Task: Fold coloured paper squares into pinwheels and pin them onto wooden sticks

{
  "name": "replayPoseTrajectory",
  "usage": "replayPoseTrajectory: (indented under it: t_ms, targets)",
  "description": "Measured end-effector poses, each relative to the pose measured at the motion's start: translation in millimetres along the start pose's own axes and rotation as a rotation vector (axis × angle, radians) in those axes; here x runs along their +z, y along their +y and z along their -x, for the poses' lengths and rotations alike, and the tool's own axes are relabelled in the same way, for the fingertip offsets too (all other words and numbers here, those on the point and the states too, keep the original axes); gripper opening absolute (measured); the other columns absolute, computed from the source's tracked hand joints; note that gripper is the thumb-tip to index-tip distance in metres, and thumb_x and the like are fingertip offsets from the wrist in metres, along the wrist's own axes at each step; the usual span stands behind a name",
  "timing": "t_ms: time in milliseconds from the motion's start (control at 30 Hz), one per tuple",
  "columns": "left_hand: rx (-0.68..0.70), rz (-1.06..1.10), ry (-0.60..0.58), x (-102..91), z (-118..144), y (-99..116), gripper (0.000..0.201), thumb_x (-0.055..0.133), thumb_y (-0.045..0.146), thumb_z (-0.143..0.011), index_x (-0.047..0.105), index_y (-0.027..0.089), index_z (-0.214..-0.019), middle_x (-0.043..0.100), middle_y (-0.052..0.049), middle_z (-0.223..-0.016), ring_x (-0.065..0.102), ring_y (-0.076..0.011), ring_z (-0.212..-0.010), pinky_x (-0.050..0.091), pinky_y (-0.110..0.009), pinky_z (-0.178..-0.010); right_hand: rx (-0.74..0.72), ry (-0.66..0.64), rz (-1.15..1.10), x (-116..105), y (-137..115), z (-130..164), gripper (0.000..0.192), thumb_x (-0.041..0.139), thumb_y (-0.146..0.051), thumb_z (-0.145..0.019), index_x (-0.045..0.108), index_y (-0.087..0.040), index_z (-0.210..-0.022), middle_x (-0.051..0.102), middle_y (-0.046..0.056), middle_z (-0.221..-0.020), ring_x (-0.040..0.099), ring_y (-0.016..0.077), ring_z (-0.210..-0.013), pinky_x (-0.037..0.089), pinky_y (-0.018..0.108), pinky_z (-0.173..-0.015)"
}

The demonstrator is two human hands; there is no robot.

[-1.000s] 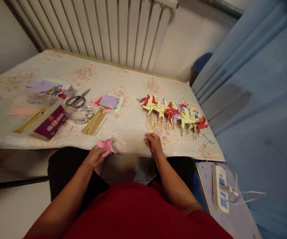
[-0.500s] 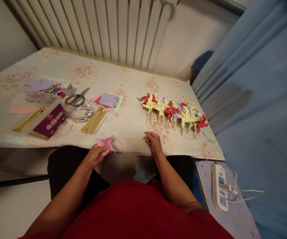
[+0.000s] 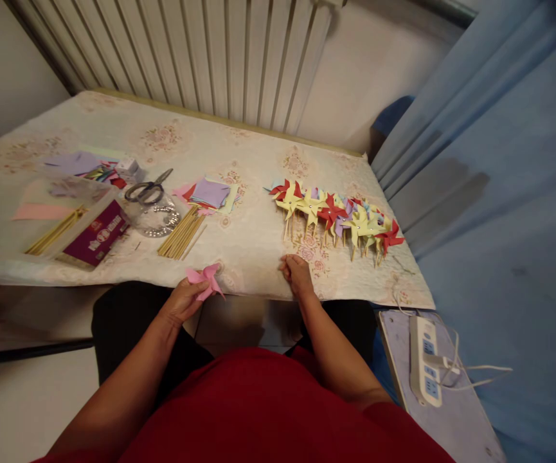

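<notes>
Left hand (image 3: 181, 302) grip is closed on a pink paper pinwheel (image 3: 205, 278) at the near worktop (image 3: 253, 161) edge. Right hand (image 3: 297, 275) rests fingers-curled on the worktop (contents, if any, not visible). Finished pinwheels (image 3: 338, 215) lie just beyond; wooden sticks (image 3: 181, 235) lie left.

The person wears a dark red top (image 3: 258, 411) with bare forearms and black trousers (image 3: 128, 321) below it.

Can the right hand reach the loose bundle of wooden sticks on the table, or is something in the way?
Probably yes. The right hand rests at the table edge, and bare cloth lies between it and the stick bundle. The left hand, holding the pink pinwheel, sits nearer.
</notes>
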State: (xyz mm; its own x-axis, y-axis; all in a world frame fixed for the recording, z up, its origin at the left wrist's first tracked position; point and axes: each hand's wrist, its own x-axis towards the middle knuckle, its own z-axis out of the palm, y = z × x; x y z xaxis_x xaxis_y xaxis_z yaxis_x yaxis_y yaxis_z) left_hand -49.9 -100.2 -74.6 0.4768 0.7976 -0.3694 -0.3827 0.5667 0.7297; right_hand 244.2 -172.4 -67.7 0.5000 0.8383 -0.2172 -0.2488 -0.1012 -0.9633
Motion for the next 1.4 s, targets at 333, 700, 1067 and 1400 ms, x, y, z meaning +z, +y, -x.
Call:
replayPoseTrajectory:
  t_ms: [333, 700, 1067, 1400]
  targets:
    - [-0.005, 0.017, -0.014, -3.8, -1.4, -1.5, 0.029, 0.088, 0.017, -0.056, 0.076, 0.011, -0.081, 0.073, -0.007, -0.072, 0.066, -0.0140, -0.063, 0.054, -0.021, -0.065, -0.010, -0.024, -0.002, -1.1, -0.2, 0.7, 0.020, 0.059, -0.039, -0.075, 0.063, -0.020, -0.079, 0.056, -0.003, -0.057, 0.027, 0.0055, -0.038, 0.015, 0.022, -0.038]
    - [-0.019, 0.012, 0.010, -3.9, -2.0, -0.5, 0.038, 0.089, 0.017, -0.054, 0.076, 0.009, -0.089, 0.073, -0.008, -0.071, 0.066, -0.0148, -0.062, 0.054, -0.022, -0.065, 0.005, -0.029, -0.038, -2.1, 2.4, -1.8, 0.021, 0.059, -0.038, -0.074, 0.062, -0.018, -0.080, 0.056, -0.005, -0.055, 0.027, 0.0046, -0.037, 0.014, 0.021, -0.036]
    - [-0.010, 0.009, 0.019, -2.6, -1.6, 0.1, 0.036, 0.089, 0.017, -0.053, 0.075, 0.009, -0.085, 0.073, -0.007, -0.073, 0.066, -0.0136, -0.065, 0.054, -0.021, -0.065, 0.004, -0.038, -0.053, -3.3, 2.8, -0.5, 0.021, 0.060, -0.034, -0.073, 0.063, -0.019, -0.086, 0.058, -0.005, -0.057, 0.027, 0.0044, -0.037, 0.015, 0.021, -0.037]
    - [-0.011, 0.015, 0.021, -2.3, -1.9, -0.9, 0.037, 0.088, 0.016, -0.053, 0.076, 0.010, -0.087, 0.075, -0.009, -0.080, 0.067, -0.0158, -0.070, 0.055, -0.023, -0.070, 0.026, -0.039, -0.070, -2.4, 0.9, -1.0, 0.021, 0.061, -0.035, -0.071, 0.062, -0.019, -0.083, 0.058, -0.004, -0.055, 0.026, 0.0048, -0.037, 0.014, 0.020, -0.037]
